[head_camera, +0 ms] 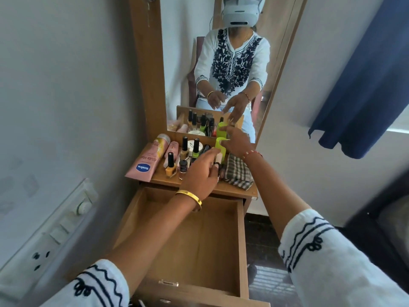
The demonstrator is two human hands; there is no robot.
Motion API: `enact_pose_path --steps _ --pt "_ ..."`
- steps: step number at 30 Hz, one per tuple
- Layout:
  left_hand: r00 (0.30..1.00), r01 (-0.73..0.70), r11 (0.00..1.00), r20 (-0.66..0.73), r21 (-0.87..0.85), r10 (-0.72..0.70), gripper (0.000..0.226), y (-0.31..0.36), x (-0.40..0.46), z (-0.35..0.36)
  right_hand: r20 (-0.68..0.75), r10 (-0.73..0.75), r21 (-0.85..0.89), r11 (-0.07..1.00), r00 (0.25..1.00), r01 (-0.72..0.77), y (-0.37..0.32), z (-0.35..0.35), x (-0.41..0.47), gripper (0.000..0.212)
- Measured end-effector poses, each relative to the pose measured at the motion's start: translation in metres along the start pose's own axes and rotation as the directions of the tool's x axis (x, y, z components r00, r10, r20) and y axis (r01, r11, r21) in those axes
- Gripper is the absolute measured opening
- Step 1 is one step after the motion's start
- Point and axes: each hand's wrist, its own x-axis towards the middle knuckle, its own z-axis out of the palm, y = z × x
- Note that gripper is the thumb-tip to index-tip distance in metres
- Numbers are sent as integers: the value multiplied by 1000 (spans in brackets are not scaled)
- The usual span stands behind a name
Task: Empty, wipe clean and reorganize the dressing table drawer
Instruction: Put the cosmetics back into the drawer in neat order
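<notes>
The wooden drawer (241, 240) is pulled out below the dressing table top (232, 189), and I see nothing inside it. On the top stand several nail polish bottles, among them a yellow one (170, 166), plus pink Vaseline tubes (146, 162), a white jar and a checked cloth (238, 170). My right hand (236, 144) pinches a lime green plastic piece (221, 147) near the mirror. My left hand (202, 173) reaches over the small bottles with curled fingers around small items; what it holds is unclear.
A tall mirror (188, 63) in a wooden frame rises behind the table and reflects me and the bottles. A switch panel (55, 227) is on the left wall. A blue curtain (365, 85) hangs at right.
</notes>
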Motion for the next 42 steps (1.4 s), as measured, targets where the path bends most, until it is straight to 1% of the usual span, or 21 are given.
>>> enact_pose_path --steps 3,8,13,18,21,25,28,30,33,35,38,40,42 --pt "999 21 999 -25 24 -21 44 -8 3 -8 63 9 -62 998 998 -6 1 11 5 46" --pt "998 61 998 -27 15 -61 44 -19 2 -12 61 67 -94 994 996 -61 4 18 11 43" --pt "997 70 998 -24 8 -69 44 -21 1 -11 -32 68 -32 997 997 -69 12 19 10 32" --pt "996 83 996 -24 -17 -83 43 -20 0 -12 -186 98 125 989 978 -75 19 15 -1 28" --pt "996 87 995 -28 -56 -88 44 -16 -1 -14 -293 43 160 987 955 5 14 4 -8 30" --pt "994 92 989 -48 -114 -98 44 -10 -4 -21 -371 -87 150 977 924 153 -12 -14 -19 30" --pt "989 83 988 -113 -131 -98 45 -4 -7 -29 -408 -172 152 956 897 252 -41 -22 -29 29" --pt "980 66 989 -180 -133 -89 47 0 -9 -38 -413 -204 198 931 888 306 -63 -26 -39 28" --pt "963 45 993 -259 -112 -73 47 4 -14 -58 -359 -219 310 889 908 337 -92 -24 -55 22" --pt "954 43 988 -287 -147 -84 45 2 -20 -69 -272 -253 332 881 928 337 -107 -17 -66 18" --pt "927 71 990 -359 -120 -110 37 -12 -37 -85 -155 -300 392 856 941 337 -126 5 -81 16" --pt "909 140 979 -373 -147 -186 38 -27 -50 -94 -72 -280 472 836 957 280 -135 23 -86 12" --pt "881 232 953 -373 -196 -291 37 -43 -63 -101 -12 -160 588 797 987 137 -139 45 -87 6"
